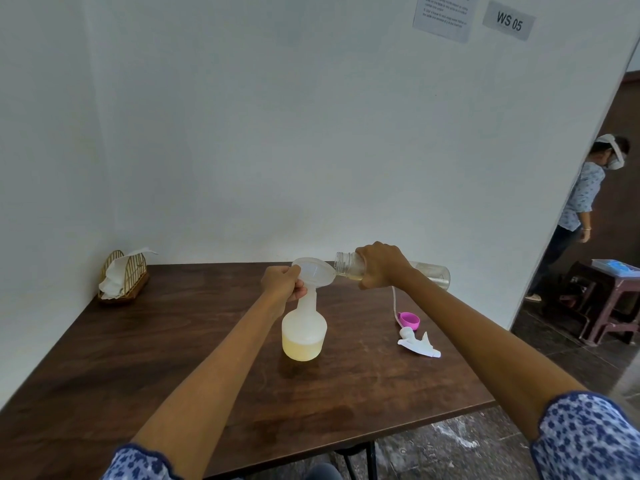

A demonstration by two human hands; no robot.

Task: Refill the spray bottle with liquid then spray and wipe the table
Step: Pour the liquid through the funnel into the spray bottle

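One spray bottle (304, 332) stands upright near the middle of the dark wooden bench (138, 358), its long axis vertical, its lower part holding pale yellow liquid. A clear funnel (313, 273) sits in its neck, tipped a little to the left. The left hand (282, 284) is closed around the neck, just under the funnel, fingers touching the funnel's rim. The right hand (381, 265) is wrapped around one clear refill bottle (349, 266), held on its side, long axis nearly level, open mouth pointing left and touching the funnel's right edge; its base points right. A little yellowish liquid lies along its lower side near the mouth.

To the right of the spray bottle, apart from it, lie one white spray head (417, 342) with its thin tube (394, 304) running toward the back, and one pink cap (409, 320) beside the tube. At the far left corner stands one wicker holder (124, 277) with white tissue (112, 282) in it. Two paper signs (509, 20) hang on the white wall. Beyond the wall's right edge another person (578, 202) stands near a stool (609, 299).
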